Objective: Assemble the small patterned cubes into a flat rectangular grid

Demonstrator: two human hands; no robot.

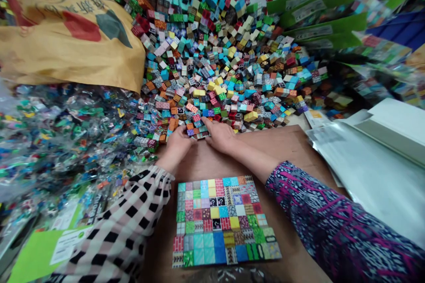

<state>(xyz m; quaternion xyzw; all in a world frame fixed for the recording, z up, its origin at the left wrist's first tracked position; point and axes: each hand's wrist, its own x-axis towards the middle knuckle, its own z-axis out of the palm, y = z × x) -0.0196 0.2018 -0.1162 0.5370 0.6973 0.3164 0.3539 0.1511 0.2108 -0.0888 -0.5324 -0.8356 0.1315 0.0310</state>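
At the front edge of a heap of small patterned cubes (215,84), both my hands reach in from below. My left hand (177,146) is curled, thumb and fingers against the left side of a small cluster of cubes (196,129). On the cluster's right side is my right hand (221,135), its index finger stretched along the cubes and its thumb low by the board. Some fingertips are hidden among the cubes. Nearer to me, a flat rectangular block (219,221) of many such cubes in tight rows lies on the brown board (275,146).
A yellow printed sack (76,48) bulges at the left, above many small plastic-bagged colourful pieces (66,141). Green-topped packages (318,13) are stacked at the back right. Clear plastic sleeves (372,163) lie at the right, and a bright green card (46,247) at the lower left.
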